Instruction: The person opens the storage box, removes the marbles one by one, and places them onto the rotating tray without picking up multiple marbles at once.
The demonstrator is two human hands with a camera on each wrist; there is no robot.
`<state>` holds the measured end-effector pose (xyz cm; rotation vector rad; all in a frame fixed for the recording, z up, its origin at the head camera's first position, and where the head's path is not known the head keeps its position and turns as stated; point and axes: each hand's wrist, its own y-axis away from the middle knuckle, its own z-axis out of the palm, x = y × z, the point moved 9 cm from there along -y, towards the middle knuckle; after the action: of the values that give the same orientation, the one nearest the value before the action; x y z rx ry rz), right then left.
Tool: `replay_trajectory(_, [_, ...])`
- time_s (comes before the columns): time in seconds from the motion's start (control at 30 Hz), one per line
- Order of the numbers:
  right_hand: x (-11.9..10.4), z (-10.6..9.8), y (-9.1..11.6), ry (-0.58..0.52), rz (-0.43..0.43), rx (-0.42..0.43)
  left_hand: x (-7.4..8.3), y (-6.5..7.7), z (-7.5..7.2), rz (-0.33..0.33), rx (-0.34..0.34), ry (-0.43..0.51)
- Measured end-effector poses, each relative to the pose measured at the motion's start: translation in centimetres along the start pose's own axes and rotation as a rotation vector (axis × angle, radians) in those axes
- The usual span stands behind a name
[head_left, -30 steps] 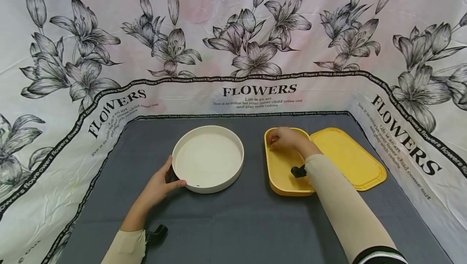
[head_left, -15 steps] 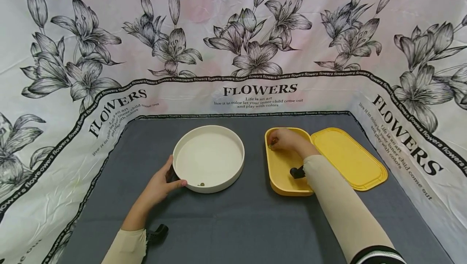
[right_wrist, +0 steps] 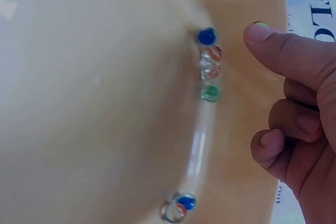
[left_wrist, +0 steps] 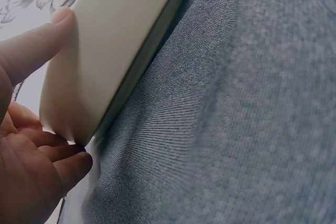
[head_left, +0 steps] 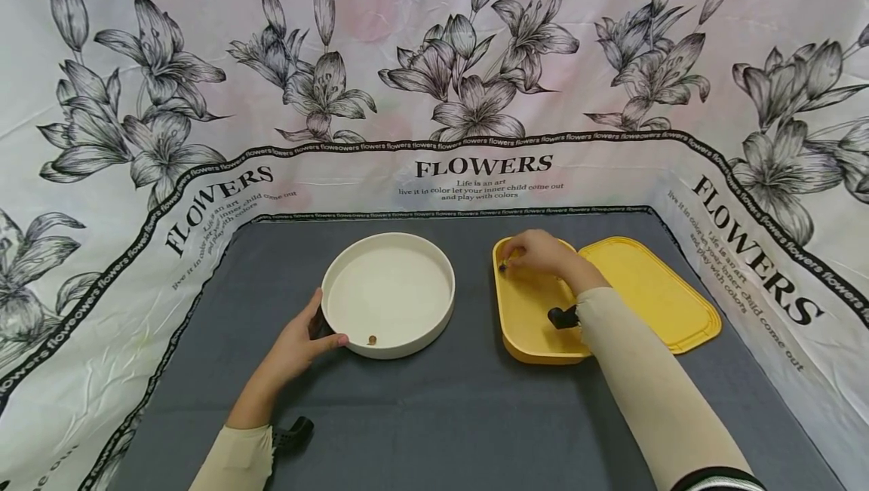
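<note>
My left hand (head_left: 295, 348) grips the near-left rim of a round white tray (head_left: 390, 287), thumb on its side wall and fingers curled at its lower edge in the left wrist view. One small brownish marble (head_left: 372, 340) lies inside by the near rim. Over the far-left corner of a yellow box (head_left: 536, 332) is my right hand (head_left: 543, 253), fingers curled. In the right wrist view, a sliver of a greenish marble (right_wrist: 259, 23) appears at its thumb tip, mostly hidden. Below lie several glass marbles, including a blue one (right_wrist: 208, 36) and a green one (right_wrist: 211, 93).
A yellow lid (head_left: 652, 295) lies to the right of the box, close against it. Grey cloth (head_left: 421, 415) covers the table. Flower-printed fabric (head_left: 489, 84) rises behind and at both sides.
My right hand has lifted slightly from the box's far-left corner, and a blue marble shows below its fingers. The marble in the tray has shifted a little. My left hand stays put.
</note>
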<state>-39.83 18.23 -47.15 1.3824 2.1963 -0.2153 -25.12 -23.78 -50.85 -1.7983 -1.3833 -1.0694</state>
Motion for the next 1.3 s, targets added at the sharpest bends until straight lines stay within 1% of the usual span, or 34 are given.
replay_trajectory(0.2, [-0.8,-1.3,0.5,-0.037,0.002,0.017,-0.1,0.1,-0.1,-0.016,0.006,-0.013])
replay_trajectory(0.37, [-2.2,-2.0,0.5,-0.039,-0.044,0.022,-0.2,0.2,-0.1,-0.031,0.013,-0.028])
replay_trajectory(0.6, [-4.6,-2.3,0.1,-0.026,-0.1,0.005,0.1,0.2,0.1,-0.017,0.006,-0.019])
replay_trajectory(0.77, [-6.4,-2.3,-0.5,-0.022,-0.14,-0.004,0.1,0.2,0.0,-0.012,0.002,-0.034])
replay_trajectory(1.03, [-10.2,-2.4,-2.0,-0.016,-0.196,-0.043,0.2,0.1,0.0,-0.016,0.0,-0.017])
replay_trajectory(1.3, [-13.7,-1.5,-4.0,-0.019,-0.276,-0.06,0.3,0.0,0.0,-0.028,-0.001,-0.036])
